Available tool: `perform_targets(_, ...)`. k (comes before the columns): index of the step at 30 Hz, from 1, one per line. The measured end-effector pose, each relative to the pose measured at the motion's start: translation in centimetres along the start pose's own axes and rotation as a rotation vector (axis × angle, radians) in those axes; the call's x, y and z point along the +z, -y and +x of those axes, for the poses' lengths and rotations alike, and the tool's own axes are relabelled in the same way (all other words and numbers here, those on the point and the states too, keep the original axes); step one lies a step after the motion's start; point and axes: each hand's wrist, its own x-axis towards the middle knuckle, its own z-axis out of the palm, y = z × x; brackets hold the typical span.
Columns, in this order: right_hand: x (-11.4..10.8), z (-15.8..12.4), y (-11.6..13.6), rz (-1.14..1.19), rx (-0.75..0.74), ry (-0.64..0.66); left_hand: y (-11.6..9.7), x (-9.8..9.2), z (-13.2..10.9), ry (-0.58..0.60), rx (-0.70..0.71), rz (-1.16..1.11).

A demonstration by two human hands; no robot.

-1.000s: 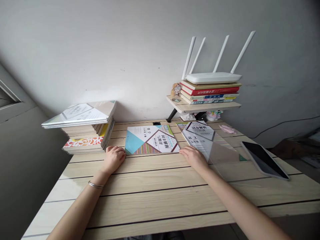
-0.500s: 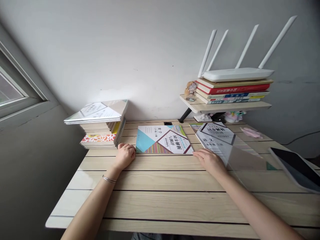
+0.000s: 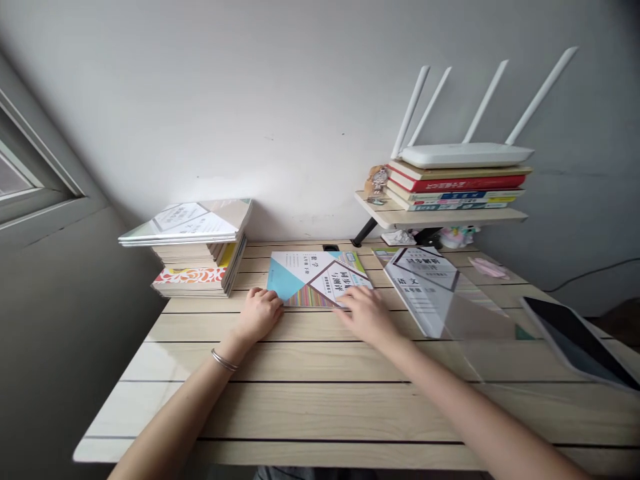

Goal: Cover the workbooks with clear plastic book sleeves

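A workbook (image 3: 295, 263) with a blue, white and striped cover lies flat on the desk. My left hand (image 3: 261, 313) is closed, its curled fingers at the workbook's near left corner; the fingertips are partly hidden. Over the near right part of the cover rests my right hand (image 3: 369, 315), palm down with fingers stretched out, hiding some of the print. To its right, a second workbook (image 3: 417, 283) with a white and grey cover lies at an angle. A clear plastic sheet (image 3: 480, 333) spreads from it toward the tablet.
Stacked books (image 3: 193, 260) stand at the back left, with thin workbooks (image 3: 185, 223) on top. A raised shelf (image 3: 440, 217) at the back right holds books (image 3: 455, 183) and a white router (image 3: 467, 155). A tablet (image 3: 580, 340) and a pink item (image 3: 489, 268) lie at right.
My right hand has moved left, from the workbook's near right corner onto its cover. My left hand has shifted slightly right along the near edge. The view has turned a little.
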Motion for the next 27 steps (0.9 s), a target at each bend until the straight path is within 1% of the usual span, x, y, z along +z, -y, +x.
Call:
perform_targets(2, 1.5, 2.0, 3.5, 0.045, -0.076, 0.016, -0.4, 0.1, 0.6, 0.023, 0.042, 0.075)
perform_targets(4, 3.2, 3.6, 6.2, 0.046, -0.148, 0.029, -0.5, 0.1, 1.1, 0.035, 0.108, 0.134)
perform_targets(6, 4.5, 4.5, 7.5, 0.000, -0.204, 0.023, -0.2, 0.3, 1.2, 0.028, 0.173, 0.172)
perform_targets(7, 5.0, 4.6, 7.5, -0.021, -0.225, 0.017, 0.0, 0.4, 1.1, 0.015, 0.190, 0.181)
perform_targets(8, 5.2, 4.5, 7.1, -0.034, -0.238, 0.009, 0.4, 0.6, 1.0, 0.001, 0.199, 0.179)
perform_targets(10, 4.9, 3.7, 5.1, -0.027, -0.251, -0.007, 1.2, 0.8, 0.4, -0.027, 0.204, 0.154)
perform_targets(13, 3.4, 1.2, 0.3, 0.022, -0.251, -0.038, 2.4, 1.1, -0.6, -0.048, 0.194, 0.118)
perform_targets(16, 1.6, -1.5, -4.8, 0.015, -0.195, -0.080, 3.1, 1.0, -1.3, -0.062, 0.175, 0.099)
perform_targets(19, 0.6, -3.3, -8.2, 0.002, -0.128, -0.068, 3.4, 0.8, -1.4, -0.054, 0.147, 0.080)
perform_targets(21, 0.3, -3.9, -9.3, 0.040, -0.082, -0.035, 3.3, 0.7, -1.3, -0.034, 0.113, 0.058)
perform_targets(23, 0.2, -4.1, -9.7, 0.114, -0.024, -0.005, 3.0, 0.6, -1.3, -0.010, 0.052, 0.022)
perform_targets(25, 0.2, -3.9, -9.7, 0.199, 0.065, 0.008, 2.3, 0.4, -1.2, 0.023, -0.043, 0.000)
perform_targets(27, 0.4, -3.4, -9.5, 0.277, 0.200, 0.034, 1.3, -0.1, -1.2, 0.062, -0.173, 0.018)
